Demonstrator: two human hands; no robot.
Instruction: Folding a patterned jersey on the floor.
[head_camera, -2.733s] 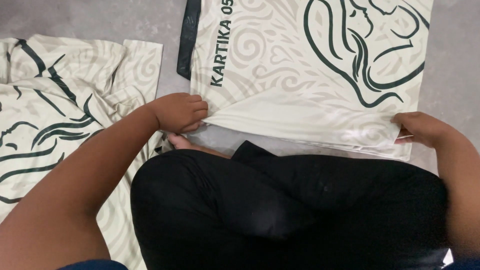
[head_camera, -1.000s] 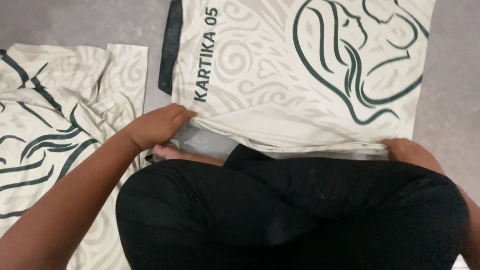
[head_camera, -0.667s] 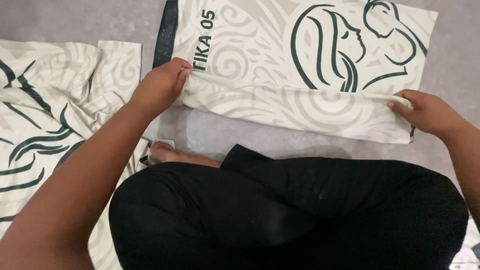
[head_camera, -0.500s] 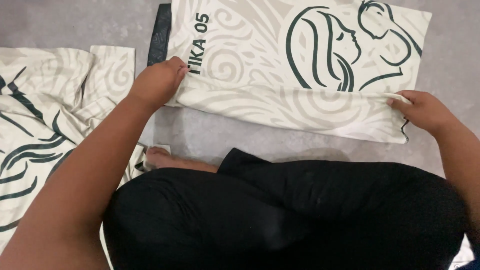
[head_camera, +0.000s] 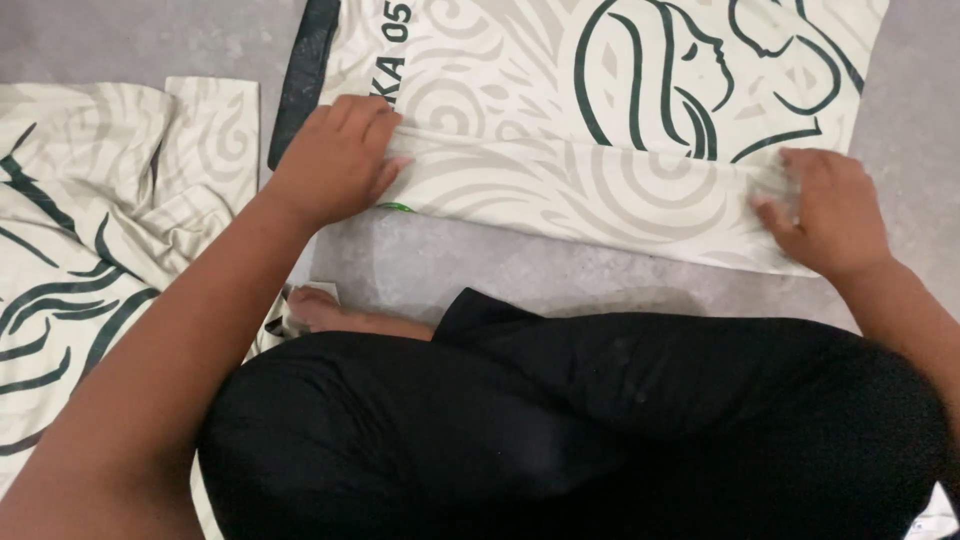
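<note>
Head view: cream jersey (head_camera: 600, 190) under both hands.

Bare-armed and barefoot, the person wears plain black trousers (head_camera: 620, 420) with no visible sleeves.

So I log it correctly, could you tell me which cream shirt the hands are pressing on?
The flat shirt straight ahead; the other shirt lies crumpled at the left, untouched.

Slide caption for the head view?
Both hands, left hand and right hand, press a folded cream jersey on grey floor.
</note>
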